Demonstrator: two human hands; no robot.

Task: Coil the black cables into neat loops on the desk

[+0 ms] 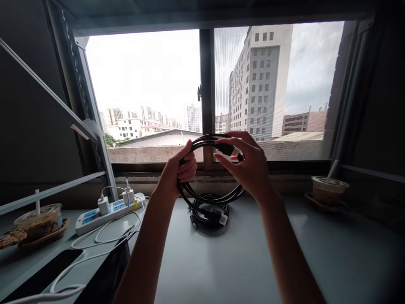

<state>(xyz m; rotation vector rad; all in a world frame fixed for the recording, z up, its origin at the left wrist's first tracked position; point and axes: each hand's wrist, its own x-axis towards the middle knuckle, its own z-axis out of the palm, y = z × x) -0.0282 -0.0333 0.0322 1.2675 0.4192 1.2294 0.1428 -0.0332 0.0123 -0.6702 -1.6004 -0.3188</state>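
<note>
The black cable (232, 196) is a smooth, round-section cord wound into several nearly circular loops, held upright between both hands, above the desk. The left hand (183, 166) is closed on the left side of the loops, thumb uppermost, fingers curled around the strands. The right hand (251, 162) is at the upper right side; its thumb and fingertips stand narrowly apart around a black connector (225, 148). Whether they press on the connector cannot be told. Below the left hand, a cord end leads to a blocky plug (213, 216) with a pale tip. Directly below the grip, a second coil (202, 222) of black cord lies flat on the smooth, grey-blue desk (240, 257). Left of the grip: an elongated white power strip (110, 213) with blue socket faces. Right of the grip: a lidded, translucent cup (329, 191) with a straw. Beyond the grip: a dark-framed window (206, 84).
</note>
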